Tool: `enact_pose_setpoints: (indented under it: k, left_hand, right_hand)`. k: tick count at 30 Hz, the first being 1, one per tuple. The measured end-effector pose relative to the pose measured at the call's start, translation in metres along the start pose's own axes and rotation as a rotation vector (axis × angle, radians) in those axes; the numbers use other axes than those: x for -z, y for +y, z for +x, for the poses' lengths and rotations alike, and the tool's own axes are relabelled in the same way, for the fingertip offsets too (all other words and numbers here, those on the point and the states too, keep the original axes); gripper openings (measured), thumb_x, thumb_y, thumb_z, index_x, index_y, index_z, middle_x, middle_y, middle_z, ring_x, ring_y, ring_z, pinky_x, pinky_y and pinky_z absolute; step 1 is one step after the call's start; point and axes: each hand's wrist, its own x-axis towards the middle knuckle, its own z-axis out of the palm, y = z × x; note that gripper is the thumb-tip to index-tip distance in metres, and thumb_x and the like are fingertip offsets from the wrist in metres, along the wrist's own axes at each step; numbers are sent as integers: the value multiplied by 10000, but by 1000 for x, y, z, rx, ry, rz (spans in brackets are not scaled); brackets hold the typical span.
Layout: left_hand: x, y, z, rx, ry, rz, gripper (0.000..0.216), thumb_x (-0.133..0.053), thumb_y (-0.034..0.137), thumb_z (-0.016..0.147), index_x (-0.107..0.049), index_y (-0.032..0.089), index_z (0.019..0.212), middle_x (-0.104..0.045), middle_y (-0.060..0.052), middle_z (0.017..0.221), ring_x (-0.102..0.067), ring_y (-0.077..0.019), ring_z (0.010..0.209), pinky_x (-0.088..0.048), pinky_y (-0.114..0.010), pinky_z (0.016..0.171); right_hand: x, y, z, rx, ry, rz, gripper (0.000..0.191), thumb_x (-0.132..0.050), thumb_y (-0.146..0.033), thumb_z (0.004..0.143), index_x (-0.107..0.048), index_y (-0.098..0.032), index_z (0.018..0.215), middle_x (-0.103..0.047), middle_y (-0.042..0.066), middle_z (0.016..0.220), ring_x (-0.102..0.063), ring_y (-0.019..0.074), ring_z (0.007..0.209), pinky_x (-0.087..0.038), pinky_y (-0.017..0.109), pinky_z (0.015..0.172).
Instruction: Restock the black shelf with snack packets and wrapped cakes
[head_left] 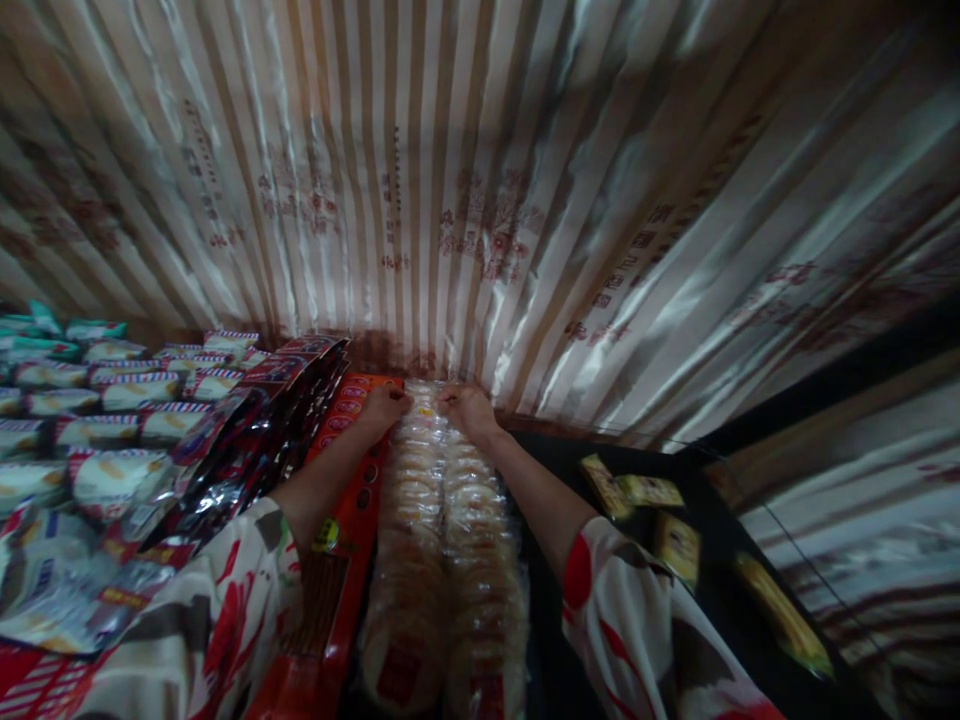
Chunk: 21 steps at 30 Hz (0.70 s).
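Two long rows of round, pale, biscuit-like pieces in clear plastic wrapping run away from me, with dark red labels on the nearest ones. At their far end my left hand is closed, fingertips pinching the left edge of the wrapping. My right hand is also closed, its fingers bent onto the right edge of the same end. The fingertips are dim and small, so the exact hold is hard to see. Beneath my left forearm lies an orange-red printed package.
Dark red shiny packets are stacked left, beside rows of white packets and green ones. A red basket edge shows lower left. On the black surface right lie several yellow packets. A striped curtain hangs behind.
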Motion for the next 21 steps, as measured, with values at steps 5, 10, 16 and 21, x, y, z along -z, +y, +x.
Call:
enact_pose_setpoints:
  k: [5, 10, 16, 21]
  left_hand:
    - [4, 3, -6, -3, 12, 7, 124, -617, 271, 688, -616, 154, 644, -586, 15, 570, -520, -114, 576, -372, -196, 526]
    - [14, 4, -13, 41, 32, 32, 223, -599, 350, 717, -575, 168, 592, -531, 19, 492, -499, -115, 521, -345, -203, 483]
    - [21, 2, -22, 55, -149, -79, 139, -639, 278, 651, -589, 156, 609, -538, 25, 486, -488, -96, 470, -358, -195, 455]
    - [22, 5, -28, 40, -123, -108, 81, -617, 207, 623, -582, 144, 585, -518, 36, 471, -477, -93, 471, -361, -191, 458]
  right_hand:
    - [-3, 5, 1, 39, 6, 25, 93, -629, -203, 747, -712, -196, 788, -709, 35, 847, -641, 167, 790, -472, 244, 738]
    - [3, 8, -1, 160, 124, 59, 164, -645, -194, 749, -700, -179, 903, -694, 60, 932, -617, 187, 911, -452, 299, 858]
    - [13, 8, -11, 282, 67, 8, 76, -693, -270, 728, -718, -202, 750, -685, 39, 790, -607, 177, 845, -448, 303, 834]
    - [14, 8, -17, 267, -46, 17, 46, -700, -233, 692, -721, -196, 711, -682, 22, 707, -613, 153, 712, -459, 258, 730]
